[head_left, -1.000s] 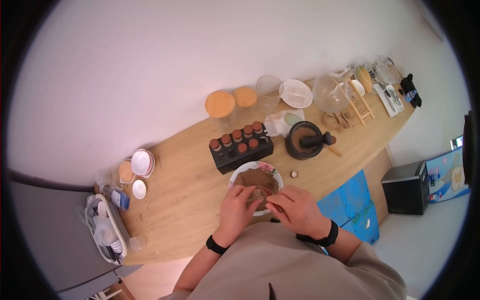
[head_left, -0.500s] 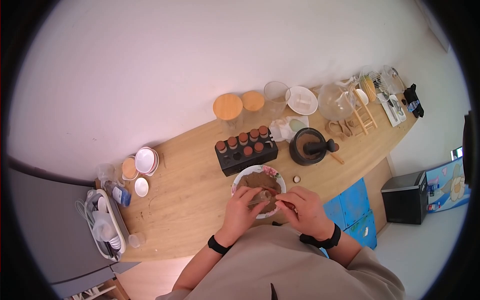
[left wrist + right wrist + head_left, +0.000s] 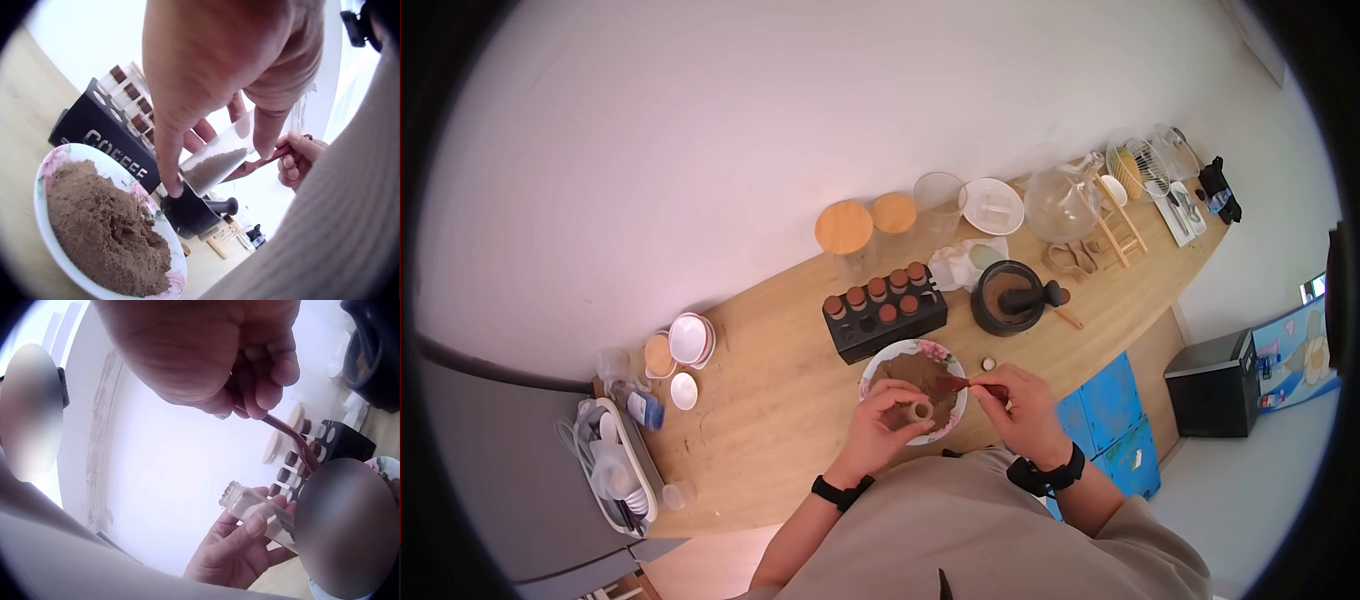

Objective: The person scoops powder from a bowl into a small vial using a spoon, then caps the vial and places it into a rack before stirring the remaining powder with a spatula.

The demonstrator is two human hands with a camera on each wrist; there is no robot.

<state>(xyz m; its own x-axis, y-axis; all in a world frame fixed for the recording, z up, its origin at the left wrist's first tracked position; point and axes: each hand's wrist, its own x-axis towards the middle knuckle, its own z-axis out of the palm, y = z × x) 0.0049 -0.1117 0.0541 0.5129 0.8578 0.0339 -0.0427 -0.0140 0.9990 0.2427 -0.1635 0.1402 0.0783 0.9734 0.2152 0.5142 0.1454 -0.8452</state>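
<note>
My left hand (image 3: 875, 432) holds a small clear glass bottle (image 3: 217, 164) over the near side of a flowered white bowl (image 3: 41, 209). Brown powder fills part of the bottle, and its open mouth shows in the head view. Between thumb and fingers, my right hand (image 3: 1030, 418) pinches a thin reddish-brown spoon (image 3: 289, 430). In the head view the spoon's blade reaches over the bowl, right at the brown powder (image 3: 103, 228) heaped inside. A hollow is dug into that heap. A small round cap (image 3: 988, 364) lies on the table right of the bowl.
Behind the bowl stands a black rack (image 3: 890, 342) of brown-topped bottles, marked COFFEE. A dark mortar (image 3: 982, 312) with its pestle (image 3: 1028, 299) sits to its right. Wooden-lidded jars (image 3: 844, 228) line the wall. Small white bowls (image 3: 684, 390) and a dish rack (image 3: 638, 470) are at left.
The spoon has moved away from the bottle's mouth to the powder in the bowl. My hands have drawn apart, and the bottle's mouth has turned upward.
</note>
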